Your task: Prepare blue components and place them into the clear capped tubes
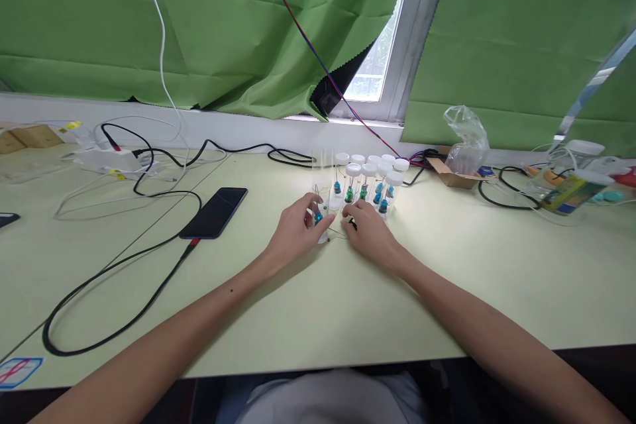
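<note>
My left hand (297, 224) is closed around a clear open-topped tube (322, 175) that stands upright on the table. A small blue piece (318, 217) shows inside it, low down between my fingers. To the right, my right hand (370, 232) rests on the table with its fingers curled in. Something small and dark shows at those fingertips, too hidden to name. A thin wire (338, 233) lies between my two hands. Just behind my right hand stand several clear vials with white caps (394, 177), holding small blue or green pieces on thin wires.
A black phone (214, 213) with a charging cable (149, 305) lies at left. Behind it is a white power strip (106, 158). At right are a small cardboard box (454, 177) with a plastic bag (467, 139) and a labelled container (571, 192). Green curtains hang behind.
</note>
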Demonstrator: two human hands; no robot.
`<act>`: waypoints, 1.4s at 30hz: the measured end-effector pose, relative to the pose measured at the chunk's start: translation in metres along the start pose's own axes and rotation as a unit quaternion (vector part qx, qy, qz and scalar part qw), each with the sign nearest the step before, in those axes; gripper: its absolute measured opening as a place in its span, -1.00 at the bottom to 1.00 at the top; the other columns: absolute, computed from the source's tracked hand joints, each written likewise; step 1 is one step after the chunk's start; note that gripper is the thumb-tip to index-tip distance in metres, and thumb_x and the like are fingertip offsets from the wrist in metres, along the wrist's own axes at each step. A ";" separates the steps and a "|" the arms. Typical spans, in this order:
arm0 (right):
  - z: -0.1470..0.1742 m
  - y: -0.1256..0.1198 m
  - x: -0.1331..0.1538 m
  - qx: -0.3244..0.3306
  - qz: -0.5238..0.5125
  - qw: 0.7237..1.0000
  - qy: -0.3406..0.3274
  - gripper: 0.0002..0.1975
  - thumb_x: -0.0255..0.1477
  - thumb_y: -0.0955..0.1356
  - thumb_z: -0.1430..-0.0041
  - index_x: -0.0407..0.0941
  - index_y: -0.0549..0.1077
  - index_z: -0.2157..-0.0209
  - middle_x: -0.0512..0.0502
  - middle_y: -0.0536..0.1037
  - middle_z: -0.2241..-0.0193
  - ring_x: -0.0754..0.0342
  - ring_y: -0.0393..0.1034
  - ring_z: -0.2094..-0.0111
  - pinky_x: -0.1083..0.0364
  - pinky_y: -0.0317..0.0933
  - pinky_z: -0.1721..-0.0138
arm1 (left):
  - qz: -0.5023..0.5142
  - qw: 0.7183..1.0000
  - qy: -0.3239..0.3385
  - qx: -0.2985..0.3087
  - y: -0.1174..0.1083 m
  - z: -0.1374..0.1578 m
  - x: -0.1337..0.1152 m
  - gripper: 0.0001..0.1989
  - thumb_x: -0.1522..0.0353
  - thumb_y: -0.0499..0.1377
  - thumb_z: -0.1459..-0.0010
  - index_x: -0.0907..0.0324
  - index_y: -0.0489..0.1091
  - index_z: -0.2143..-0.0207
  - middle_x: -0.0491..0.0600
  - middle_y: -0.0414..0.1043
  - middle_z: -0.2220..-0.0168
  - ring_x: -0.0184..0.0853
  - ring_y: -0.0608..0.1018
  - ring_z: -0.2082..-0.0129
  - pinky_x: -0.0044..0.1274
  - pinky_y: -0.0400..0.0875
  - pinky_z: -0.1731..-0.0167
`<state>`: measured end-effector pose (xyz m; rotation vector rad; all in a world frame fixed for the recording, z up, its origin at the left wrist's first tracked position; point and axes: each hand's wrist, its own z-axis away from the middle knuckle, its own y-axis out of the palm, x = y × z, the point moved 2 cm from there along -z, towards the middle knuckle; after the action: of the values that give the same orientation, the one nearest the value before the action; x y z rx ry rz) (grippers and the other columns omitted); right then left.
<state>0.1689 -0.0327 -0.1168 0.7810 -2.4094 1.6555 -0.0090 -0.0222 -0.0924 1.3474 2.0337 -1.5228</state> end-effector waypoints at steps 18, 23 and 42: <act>-0.001 0.008 -0.002 0.045 -0.013 0.998 -0.038 -0.92 -0.60 0.29 -0.24 -0.17 0.40 0.30 -0.21 0.38 0.19 -0.08 0.22 0.08 -0.02 0.20 0.05 | 0.000 1.000 -0.009 -0.011 -0.001 -0.002 0.004 -0.71 0.10 0.14 -0.15 0.12 0.31 0.24 -0.07 0.43 0.30 -0.38 0.44 0.44 -0.51 0.35 0.43; -0.001 0.009 -0.002 0.049 0.001 0.998 -0.036 -0.91 -0.61 0.27 -0.25 -0.18 0.39 0.32 -0.22 0.38 0.21 -0.07 0.22 0.10 -0.01 0.20 0.07 | -0.001 0.998 -0.013 -0.057 -0.007 -0.005 0.003 -0.71 0.10 0.16 -0.14 0.12 0.30 0.27 -0.08 0.43 0.30 -0.40 0.43 0.45 -0.52 0.36 0.41; -0.001 0.008 0.001 0.058 0.010 0.998 -0.034 -0.88 -0.65 0.25 -0.25 -0.18 0.37 0.32 -0.23 0.38 0.19 -0.09 0.21 0.09 -0.02 0.21 0.06 | 0.035 0.997 -0.031 -0.063 -0.007 -0.015 0.021 -0.71 0.13 0.20 -0.10 0.12 0.32 0.25 -0.03 0.45 0.21 -0.38 0.46 0.40 -0.53 0.41 0.41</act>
<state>0.1640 -0.0296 -0.1229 0.8472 -2.3903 1.8200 -0.0211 0.0017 -0.0963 1.2927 1.9884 -1.3643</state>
